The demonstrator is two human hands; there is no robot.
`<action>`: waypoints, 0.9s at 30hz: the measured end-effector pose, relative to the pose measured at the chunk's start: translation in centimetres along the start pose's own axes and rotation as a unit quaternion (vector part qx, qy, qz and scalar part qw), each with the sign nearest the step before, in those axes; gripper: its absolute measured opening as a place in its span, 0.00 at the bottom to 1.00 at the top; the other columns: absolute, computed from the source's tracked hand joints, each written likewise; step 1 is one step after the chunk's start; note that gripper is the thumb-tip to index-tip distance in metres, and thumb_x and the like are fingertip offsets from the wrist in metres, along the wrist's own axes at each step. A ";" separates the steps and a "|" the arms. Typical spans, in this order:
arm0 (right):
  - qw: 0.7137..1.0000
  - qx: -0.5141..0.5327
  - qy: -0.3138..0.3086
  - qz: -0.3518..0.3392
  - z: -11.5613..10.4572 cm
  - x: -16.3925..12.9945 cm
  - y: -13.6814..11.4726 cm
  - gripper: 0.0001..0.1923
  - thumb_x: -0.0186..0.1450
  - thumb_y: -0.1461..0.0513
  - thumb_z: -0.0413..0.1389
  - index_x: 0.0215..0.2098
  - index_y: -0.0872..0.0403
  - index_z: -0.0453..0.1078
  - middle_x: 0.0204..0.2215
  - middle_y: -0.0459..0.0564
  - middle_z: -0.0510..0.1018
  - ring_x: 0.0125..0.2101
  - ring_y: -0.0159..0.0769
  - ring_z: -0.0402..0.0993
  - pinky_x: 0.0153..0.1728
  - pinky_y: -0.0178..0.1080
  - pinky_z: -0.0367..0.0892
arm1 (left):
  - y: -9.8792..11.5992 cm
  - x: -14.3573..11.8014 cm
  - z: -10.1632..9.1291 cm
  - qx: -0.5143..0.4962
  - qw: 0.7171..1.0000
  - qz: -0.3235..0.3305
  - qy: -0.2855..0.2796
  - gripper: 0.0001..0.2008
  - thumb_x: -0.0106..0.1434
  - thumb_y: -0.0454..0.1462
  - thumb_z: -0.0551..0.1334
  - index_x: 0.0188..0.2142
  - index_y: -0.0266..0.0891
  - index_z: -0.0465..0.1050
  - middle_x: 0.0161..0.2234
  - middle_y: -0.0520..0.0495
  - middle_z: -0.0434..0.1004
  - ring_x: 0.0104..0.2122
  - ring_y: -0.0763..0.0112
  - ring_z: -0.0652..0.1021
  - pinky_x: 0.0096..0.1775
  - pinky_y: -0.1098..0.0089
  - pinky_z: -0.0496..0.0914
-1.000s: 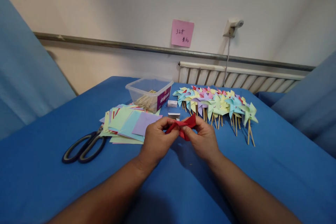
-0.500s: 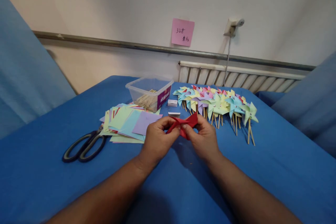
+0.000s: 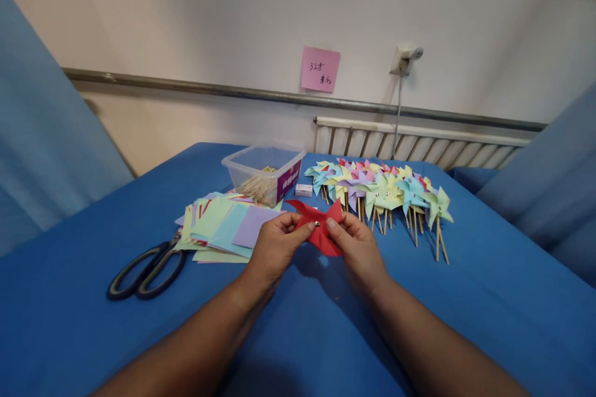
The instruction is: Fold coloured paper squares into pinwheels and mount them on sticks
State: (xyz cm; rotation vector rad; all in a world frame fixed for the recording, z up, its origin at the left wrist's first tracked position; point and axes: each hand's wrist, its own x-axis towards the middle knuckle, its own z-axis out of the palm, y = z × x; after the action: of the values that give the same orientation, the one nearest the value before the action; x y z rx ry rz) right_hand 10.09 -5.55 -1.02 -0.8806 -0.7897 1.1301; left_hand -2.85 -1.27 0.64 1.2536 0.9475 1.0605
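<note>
Red paper pinwheel [image 3: 322,239], head view, centre of the frame: I see the left hand [image 3: 274,247] and right hand [image 3: 362,249] gripping its opposite sides between thumbs and fingers, a metal stud [image 3: 317,223] at its middle. Left of centre my feed shows coloured paper sheets [image 3: 221,223] and scissors [image 3: 148,270]; right of centre, pinwheels on sticks [image 3: 382,191], these upon the blue-covered bench [image 3: 488,298].

There are two hands [image 3: 274,247], one held pinwheel [image 3: 321,239], one tub [image 3: 288,180], one note [image 3: 320,70].

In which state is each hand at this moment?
Left hand: closed, holding the red pinwheel by its left side.
Right hand: closed, holding the same red pinwheel by its right side.
</note>
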 end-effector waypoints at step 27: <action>0.727 -0.543 0.015 -0.420 -2.3 1.0 -0.6 0.06 0.66 0.64 0.52 0.32 0.53 0.69 0.28 0.49 0.75 0.31 0.36 0.70 0.36 0.39 0.62 | -0.2 -0.2 0.2 -0.028 0.999 -0.027 -0.014 0.11 0.52 0.40 0.68 0.32 0.36 0.76 0.31 0.46 0.78 0.32 0.69 0.75 0.38 0.69 0.67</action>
State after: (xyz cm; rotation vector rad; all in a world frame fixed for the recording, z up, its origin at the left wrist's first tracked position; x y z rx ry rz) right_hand 12.57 -5.07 -1.38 -1.2492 -1.6548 -0.2855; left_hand -2.70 -1.55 0.41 1.1878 0.9188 1.0181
